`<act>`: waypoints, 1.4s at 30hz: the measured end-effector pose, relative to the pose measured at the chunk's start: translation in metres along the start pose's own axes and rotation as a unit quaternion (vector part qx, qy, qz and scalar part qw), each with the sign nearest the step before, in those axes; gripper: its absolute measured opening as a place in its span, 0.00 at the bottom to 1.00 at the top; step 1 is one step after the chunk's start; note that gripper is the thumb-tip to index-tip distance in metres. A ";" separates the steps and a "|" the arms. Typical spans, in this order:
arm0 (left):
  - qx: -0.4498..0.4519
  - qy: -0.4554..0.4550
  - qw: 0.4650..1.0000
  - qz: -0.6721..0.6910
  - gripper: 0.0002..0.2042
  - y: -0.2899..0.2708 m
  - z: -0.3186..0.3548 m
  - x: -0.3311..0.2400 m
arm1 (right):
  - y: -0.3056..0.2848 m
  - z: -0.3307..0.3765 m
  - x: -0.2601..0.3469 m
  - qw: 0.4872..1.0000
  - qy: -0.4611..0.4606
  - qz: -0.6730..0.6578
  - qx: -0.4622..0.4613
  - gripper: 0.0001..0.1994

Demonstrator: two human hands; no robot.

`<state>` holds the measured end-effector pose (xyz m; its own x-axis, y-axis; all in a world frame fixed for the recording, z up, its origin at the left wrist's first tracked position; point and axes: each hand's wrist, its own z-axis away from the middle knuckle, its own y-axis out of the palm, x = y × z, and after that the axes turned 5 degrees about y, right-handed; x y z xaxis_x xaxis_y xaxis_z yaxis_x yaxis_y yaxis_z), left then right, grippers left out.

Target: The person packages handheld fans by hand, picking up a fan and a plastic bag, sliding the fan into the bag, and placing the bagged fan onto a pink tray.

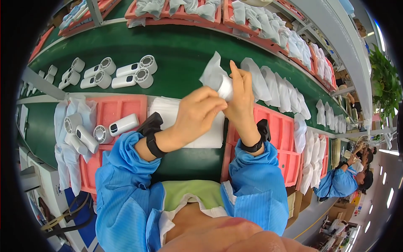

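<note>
Up over the green bench, a white translucent foam sleeve (215,75) is wrapped around something, its loose end standing up. What lies inside is hidden, though the bundle is similar in size to the wrapped ones nearby. My right hand (242,90) grips the bundle from its right side, fingers pointing up along it. Fingers bent in a pinch, my left hand (197,114) closes on the lower end of the sleeve. Beneath my left forearm lies a stack of flat white sleeves (205,136). Unwrapped white handheld fans (124,124) rest on the tray to the left.
Pink compartment trays (275,126) flank the stack. Several bare white fans (136,75) line the bench at the far left. A row of wrapped bundles (270,86) stands at the far right. A shelf above bears more filled pink trays (174,19). A co-worker (344,180) sits at right.
</note>
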<state>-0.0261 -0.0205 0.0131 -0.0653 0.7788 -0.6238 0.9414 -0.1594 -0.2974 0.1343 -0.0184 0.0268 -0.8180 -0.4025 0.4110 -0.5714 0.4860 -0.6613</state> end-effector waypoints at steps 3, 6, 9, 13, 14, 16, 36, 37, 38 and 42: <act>-0.057 0.095 0.994 -0.026 0.17 0.013 0.005 0.008 | 0.006 0.001 -0.013 0.999 0.005 -0.005 -0.036 0.39; -0.057 -0.008 0.997 -0.049 0.20 0.009 -0.001 0.002 | 0.015 0.007 -0.013 0.989 0.093 -0.115 -0.025 0.39; -0.056 -0.045 0.995 -0.067 0.22 0.001 -0.007 0.007 | 0.009 0.013 0.001 0.962 0.132 -0.238 0.016 0.37; -0.031 -0.049 0.998 0.031 0.23 -0.026 -0.019 0.022 | -0.003 0.005 0.015 0.941 0.074 -0.323 0.067 0.34; -0.009 -0.079 0.986 0.147 0.23 -0.036 -0.023 0.020 | -0.005 0.000 0.015 0.962 0.027 -0.269 0.044 0.32; 0.016 -0.105 0.958 0.266 0.23 -0.039 -0.029 0.016 | -0.006 -0.002 0.008 0.978 -0.019 -0.208 0.015 0.31; -0.252 -0.098 0.963 -0.004 0.09 -0.071 0.010 0.060 | 0.015 0.020 0.023 0.904 0.227 -0.277 0.235 0.25; -0.226 -0.079 0.970 -0.040 0.09 -0.071 0.020 0.065 | 0.023 0.023 0.012 0.911 0.232 -0.260 0.219 0.26; -0.197 -0.062 0.976 -0.075 0.09 -0.073 0.028 0.066 | 0.032 0.027 0.000 0.919 0.238 -0.243 0.201 0.27; 0.078 -0.069 0.993 -0.048 0.12 -0.054 0.088 0.044 | 0.071 0.050 -0.041 0.938 0.291 0.166 0.092 0.24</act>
<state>-0.1095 -0.0314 -0.0618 -0.2068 0.7055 -0.6779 0.8671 -0.1888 -0.4610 0.1309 -0.0062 -0.0687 -0.8776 0.2644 0.3998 -0.3005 0.3464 -0.8886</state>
